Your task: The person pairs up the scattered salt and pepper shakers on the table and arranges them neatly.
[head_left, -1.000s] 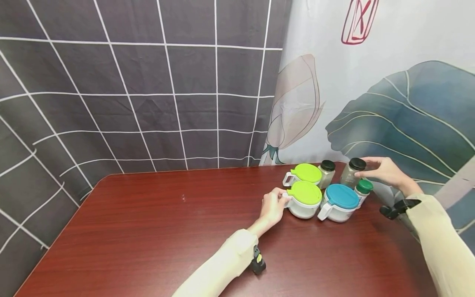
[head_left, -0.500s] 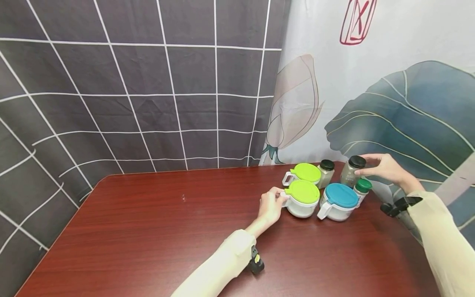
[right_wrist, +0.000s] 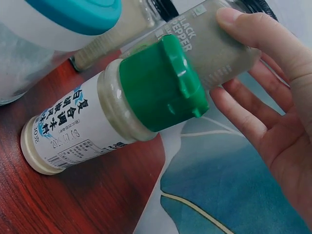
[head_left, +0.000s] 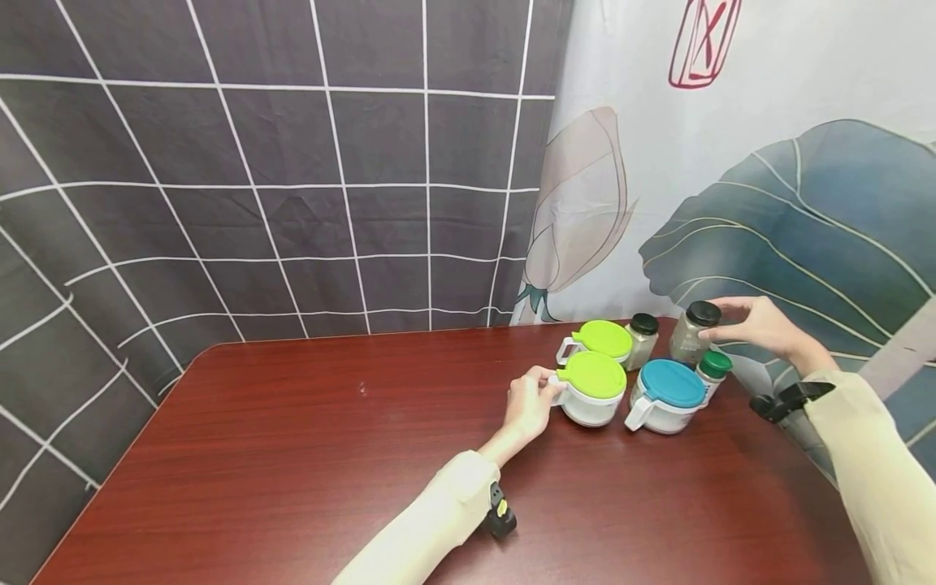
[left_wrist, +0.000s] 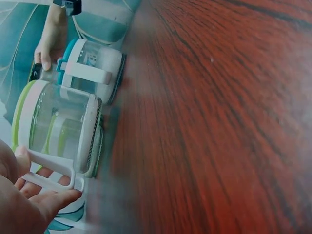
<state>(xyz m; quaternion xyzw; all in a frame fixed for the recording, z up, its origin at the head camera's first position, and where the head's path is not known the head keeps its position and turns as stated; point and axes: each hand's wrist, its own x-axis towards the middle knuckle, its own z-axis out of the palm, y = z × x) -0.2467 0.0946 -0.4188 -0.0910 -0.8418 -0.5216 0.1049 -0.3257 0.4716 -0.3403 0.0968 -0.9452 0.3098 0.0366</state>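
My left hand [head_left: 528,404] grips the white handle of the front seasoning jar [head_left: 595,376], which has a lime-green lid and a clear body. In the left wrist view, the thumb and fingers wrap around that handle. At the back right, my right hand [head_left: 760,325] holds a black pepper jar [head_left: 687,337] with a black lid, thumb on one side and fingers on the other. The right wrist view shows the label on this black pepper jar [right_wrist: 204,46]. A green-capped shaker bottle [right_wrist: 97,117] stands close by the right hand, untouched.
Behind the gripped seasoning jar stands another lime-lidded jar [head_left: 604,338]. A second black-lidded jar [head_left: 641,345] is beside it, and a blue-lidded jar [head_left: 669,390] sits in front of the green-capped bottle. Curtains rise behind the red-brown table [head_left: 307,439].
The right hand has risen slightly with the black pepper jar. The left hand and its lime-lidded jar have shifted a little to the left. The other containers stay where they were.
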